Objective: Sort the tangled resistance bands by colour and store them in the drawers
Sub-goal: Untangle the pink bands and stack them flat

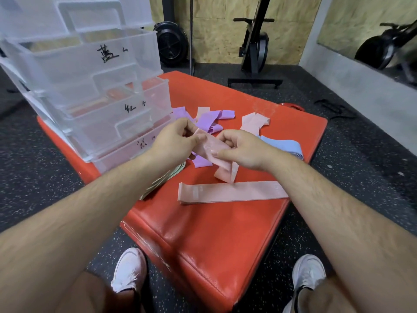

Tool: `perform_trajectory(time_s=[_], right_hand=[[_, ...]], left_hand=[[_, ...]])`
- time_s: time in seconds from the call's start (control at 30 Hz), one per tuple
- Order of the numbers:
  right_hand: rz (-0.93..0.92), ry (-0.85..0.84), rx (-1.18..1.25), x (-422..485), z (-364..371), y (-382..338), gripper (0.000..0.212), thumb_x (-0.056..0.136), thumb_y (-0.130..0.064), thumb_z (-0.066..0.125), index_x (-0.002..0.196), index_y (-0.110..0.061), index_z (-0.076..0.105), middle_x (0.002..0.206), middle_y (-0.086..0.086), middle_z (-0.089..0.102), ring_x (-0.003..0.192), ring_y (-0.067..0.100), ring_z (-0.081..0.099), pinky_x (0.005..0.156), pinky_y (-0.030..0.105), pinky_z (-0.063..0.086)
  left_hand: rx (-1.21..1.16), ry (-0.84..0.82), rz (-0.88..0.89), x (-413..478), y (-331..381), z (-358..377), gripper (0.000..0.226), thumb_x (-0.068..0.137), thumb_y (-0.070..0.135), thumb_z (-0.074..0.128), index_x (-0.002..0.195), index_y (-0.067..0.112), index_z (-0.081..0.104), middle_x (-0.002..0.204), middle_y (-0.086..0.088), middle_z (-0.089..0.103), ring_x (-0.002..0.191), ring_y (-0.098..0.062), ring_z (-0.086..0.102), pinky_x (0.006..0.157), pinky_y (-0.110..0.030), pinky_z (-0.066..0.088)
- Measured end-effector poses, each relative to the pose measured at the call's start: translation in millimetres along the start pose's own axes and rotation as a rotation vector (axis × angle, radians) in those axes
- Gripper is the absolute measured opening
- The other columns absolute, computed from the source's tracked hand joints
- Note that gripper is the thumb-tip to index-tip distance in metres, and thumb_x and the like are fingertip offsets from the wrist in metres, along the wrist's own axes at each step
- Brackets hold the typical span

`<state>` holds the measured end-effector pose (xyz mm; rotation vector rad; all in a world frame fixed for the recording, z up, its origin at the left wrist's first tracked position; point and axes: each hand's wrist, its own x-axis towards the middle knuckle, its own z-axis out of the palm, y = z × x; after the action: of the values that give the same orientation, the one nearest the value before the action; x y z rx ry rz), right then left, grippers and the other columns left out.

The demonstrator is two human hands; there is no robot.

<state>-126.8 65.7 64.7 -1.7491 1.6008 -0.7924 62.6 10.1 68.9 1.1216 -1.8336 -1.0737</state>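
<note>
Both hands hold one pink band [214,152] above the red pad [203,233]. My left hand [174,141] pinches its upper end; my right hand [242,149] pinches it lower down, and its tail hangs folded toward the pad. A second pink band [232,192] lies flat in front. Purple bands [211,120] lie tangled behind my hands, with one purple piece [201,162] under them. Another pink band [253,123] lies at the back right, a blue band [284,146] to the right, a green band [162,180] under my left forearm. Clear labelled drawers [90,86] stand at the left, pulled out.
The pad sits on a dark speckled floor [349,177]. Exercise machines [255,48] stand against the plywood wall behind. A black strap [336,108] lies on the floor at the right. My white shoes [129,269] are beside the pad's near corner.
</note>
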Motion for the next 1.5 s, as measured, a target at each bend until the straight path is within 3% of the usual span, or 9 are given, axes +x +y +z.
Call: perform_trajectory(time_s=[0.2, 0.33, 0.5, 0.63, 0.8, 0.97, 1.1, 1.27, 1.5], right_hand=[[0.092, 0.020, -0.092, -7, -21, 18, 0.019, 0.086, -0.033, 0.077, 0.092, -0.017, 0.070, 0.078, -0.008, 0.064, 0.070, 0.007, 0.055, 0.069, 0.028, 0.045], [0.138, 0.021, -0.214, -21, -45, 24, 0.014, 0.085, -0.035, 0.078, 0.087, -0.025, 0.069, 0.074, -0.013, 0.062, 0.067, 0.004, 0.054, 0.065, 0.024, 0.042], [0.240, 0.005, -0.359, -43, -72, 42, 0.020, 0.084, -0.037, 0.079, 0.090, -0.023, 0.066, 0.079, -0.006, 0.064, 0.065, 0.010, 0.059, 0.067, 0.031, 0.046], [0.335, 0.002, -0.520, -65, -89, 65, 0.022, 0.083, -0.033, 0.081, 0.095, -0.020, 0.067, 0.090, -0.002, 0.068, 0.078, 0.018, 0.059, 0.070, 0.033, 0.046], [0.435, 0.047, -0.348, -91, -102, 88, 0.008, 0.087, -0.016, 0.077, 0.091, -0.020, 0.071, 0.080, -0.004, 0.068, 0.075, 0.015, 0.060, 0.072, 0.031, 0.049], [0.518, 0.102, -0.219, -100, -97, 102, 0.025, 0.087, -0.008, 0.075, 0.110, -0.013, 0.067, 0.093, 0.009, 0.071, 0.083, 0.022, 0.067, 0.087, 0.042, 0.057], [0.515, 0.165, -0.284, -97, -86, 103, 0.031, 0.083, -0.018, 0.081, 0.108, -0.022, 0.064, 0.105, 0.005, 0.068, 0.097, 0.024, 0.066, 0.090, 0.037, 0.053], [0.521, 0.173, -0.346, -95, -72, 106, 0.028, 0.082, -0.019, 0.080, 0.103, -0.022, 0.061, 0.102, 0.004, 0.067, 0.089, 0.022, 0.066, 0.079, 0.035, 0.053], [0.478, 0.177, -0.453, -94, -59, 105, 0.020, 0.083, -0.016, 0.075, 0.095, -0.024, 0.061, 0.093, 0.002, 0.067, 0.083, 0.022, 0.065, 0.076, 0.038, 0.055]], left_hand=[[-0.023, -0.004, -0.102, 1, -12, -9, 0.017, 0.087, 0.027, 0.067, 0.088, 0.012, 0.058, 0.081, -0.007, 0.070, 0.071, -0.034, 0.070, 0.065, -0.045, 0.055], [-0.049, 0.024, -0.138, 0, -19, -8, 0.015, 0.091, 0.022, 0.068, 0.084, 0.013, 0.058, 0.081, -0.008, 0.067, 0.063, -0.021, 0.062, 0.057, -0.034, 0.049], [-0.092, 0.075, -0.196, -6, -24, -11, 0.018, 0.092, 0.017, 0.068, 0.079, 0.012, 0.056, 0.079, -0.011, 0.063, 0.069, -0.024, 0.060, 0.067, -0.041, 0.052], [-0.117, 0.110, -0.244, -12, -27, -9, 0.021, 0.092, 0.012, 0.067, 0.075, 0.013, 0.055, 0.075, -0.009, 0.062, 0.066, -0.025, 0.059, 0.071, -0.043, 0.054], [-0.040, 0.030, -0.278, -23, -33, -6, 0.012, 0.090, 0.012, 0.069, 0.082, 0.007, 0.060, 0.076, -0.014, 0.065, 0.065, -0.023, 0.056, 0.063, -0.033, 0.045], [0.103, -0.015, -0.316, -37, -38, 6, 0.015, 0.089, 0.005, 0.068, 0.077, 0.007, 0.058, 0.066, -0.013, 0.056, 0.045, -0.019, 0.054, 0.043, -0.021, 0.048], [0.260, -0.011, -0.313, -38, -57, 6, 0.015, 0.085, 0.013, 0.071, 0.075, 0.006, 0.063, 0.067, -0.013, 0.063, 0.061, -0.031, 0.063, 0.074, -0.045, 0.058], [0.435, -0.009, -0.269, -42, -69, 7, 0.010, 0.081, 0.010, 0.068, 0.073, 0.011, 0.063, 0.066, -0.008, 0.067, 0.066, -0.030, 0.065, 0.061, -0.030, 0.049], [0.543, -0.042, -0.196, -44, -75, 11, 0.007, 0.082, 0.016, 0.066, 0.077, 0.016, 0.063, 0.062, -0.003, 0.067, 0.061, -0.023, 0.063, 0.051, -0.027, 0.038]])
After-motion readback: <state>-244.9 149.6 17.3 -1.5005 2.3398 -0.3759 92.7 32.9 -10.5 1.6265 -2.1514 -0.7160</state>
